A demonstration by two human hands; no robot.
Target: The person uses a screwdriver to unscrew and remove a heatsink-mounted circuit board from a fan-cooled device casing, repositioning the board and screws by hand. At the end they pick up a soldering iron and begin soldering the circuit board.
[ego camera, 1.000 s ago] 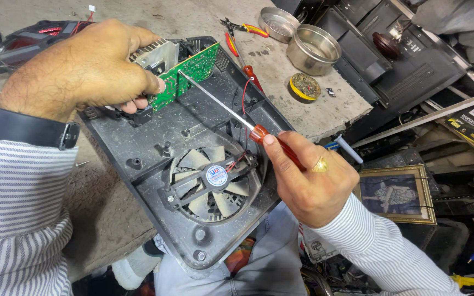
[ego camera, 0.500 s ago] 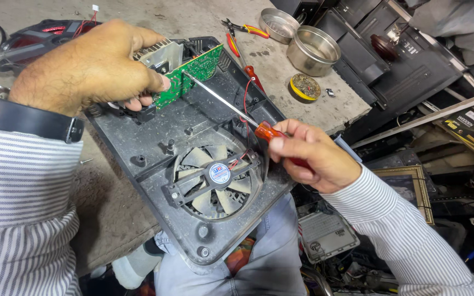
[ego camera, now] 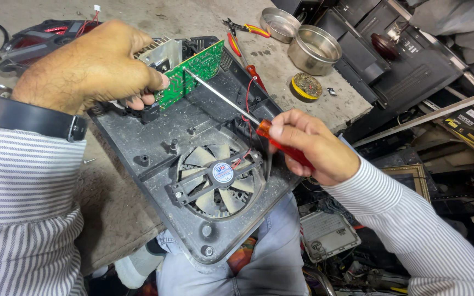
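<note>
- Head view: a green circuit board (ego camera: 188,74) is pinched upright by the curled fingers of the left hand (ego camera: 86,68), over the far end of a dusty black plastic housing (ego camera: 138,140).
- A red-handled screwdriver (ego camera: 281,143) is gripped in the closed right hand (ego camera: 311,145); its shaft tip is set against the board.
- A grey fan (ego camera: 215,178) is seated in the housing, just left of the right hand.
- Beyond the right hand, metal bowls (ego camera: 314,49) and pliers (ego camera: 245,27) are laid on a gritty concrete bench (ego camera: 303,104); cluttered shelves are seen to its right.

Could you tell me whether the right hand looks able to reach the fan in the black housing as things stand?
Probably yes. The right hand is just beside the fan, which lies uncovered in the black housing. But its grip is occupied by the red-handled screwdriver.
</note>
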